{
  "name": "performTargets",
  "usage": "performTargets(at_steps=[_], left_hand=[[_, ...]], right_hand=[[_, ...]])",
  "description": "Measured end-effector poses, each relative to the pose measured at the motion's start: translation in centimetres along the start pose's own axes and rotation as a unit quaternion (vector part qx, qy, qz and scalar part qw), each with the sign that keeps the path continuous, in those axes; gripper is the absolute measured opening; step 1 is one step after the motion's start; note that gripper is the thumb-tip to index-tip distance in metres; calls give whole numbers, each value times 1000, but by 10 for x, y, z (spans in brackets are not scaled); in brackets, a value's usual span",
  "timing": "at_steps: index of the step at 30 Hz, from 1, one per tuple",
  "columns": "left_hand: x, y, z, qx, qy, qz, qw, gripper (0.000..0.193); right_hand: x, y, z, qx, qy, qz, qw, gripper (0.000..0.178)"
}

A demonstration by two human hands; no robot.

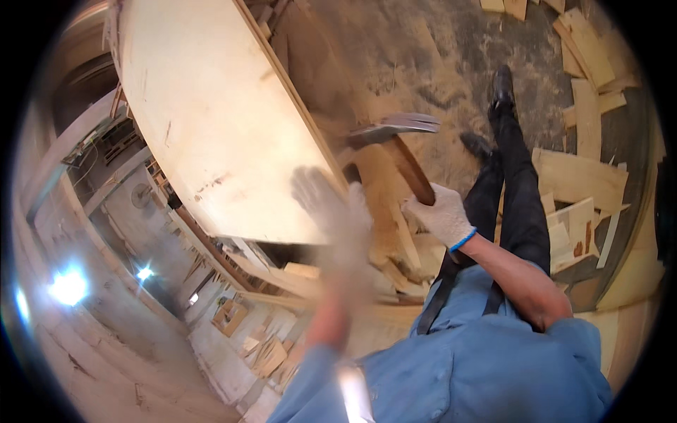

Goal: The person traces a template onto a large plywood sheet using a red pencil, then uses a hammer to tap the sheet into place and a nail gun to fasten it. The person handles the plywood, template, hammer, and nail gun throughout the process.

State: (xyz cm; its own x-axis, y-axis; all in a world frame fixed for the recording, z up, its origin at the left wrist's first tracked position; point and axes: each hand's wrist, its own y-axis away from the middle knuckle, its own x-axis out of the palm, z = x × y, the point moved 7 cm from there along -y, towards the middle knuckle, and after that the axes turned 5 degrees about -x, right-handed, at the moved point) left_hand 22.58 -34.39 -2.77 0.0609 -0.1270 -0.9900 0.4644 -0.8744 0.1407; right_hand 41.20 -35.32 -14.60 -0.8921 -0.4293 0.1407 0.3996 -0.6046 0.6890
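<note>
My right hand (443,215), in a pale knit glove with a blue cuff, is closed round the wooden handle of a claw hammer (411,171). The hammer's metal head points away from me, beside the long edge of a large pale wooden panel (218,120). My left hand (335,215), also gloved, is blurred by motion. Its fingers look stretched out over the panel's near corner, with the thumb apart. Whether it touches the wood I cannot make out. No object shows in it.
Sawdust covers the floor (395,56) beyond the panel. Offcut boards (582,176) lie scattered along the right, by my legs. More scraps (268,356) and a small wooden box (229,317) are on the floor at the lower left. Bright lamps (68,287) shine at the far left.
</note>
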Motion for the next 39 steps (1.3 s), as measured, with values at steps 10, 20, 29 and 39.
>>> performTargets(at_steps=[10,20,29,39], left_hand=[[-35,-194,-34,81,19,-119,989,84],[-69,-435,-74,10,-10,-132,991,83],[-63,-440,-66,-6,-43,-128,991,86],[-85,-591,-89,16,11,-186,982,86]], right_hand=[[-257,-63,-2,16,188,-228,955,35],[-422,-26,-17,181,223,-309,907,33],[-449,6,-105,367,132,-239,889,27],[-422,-138,117,235,274,-200,911,26]])
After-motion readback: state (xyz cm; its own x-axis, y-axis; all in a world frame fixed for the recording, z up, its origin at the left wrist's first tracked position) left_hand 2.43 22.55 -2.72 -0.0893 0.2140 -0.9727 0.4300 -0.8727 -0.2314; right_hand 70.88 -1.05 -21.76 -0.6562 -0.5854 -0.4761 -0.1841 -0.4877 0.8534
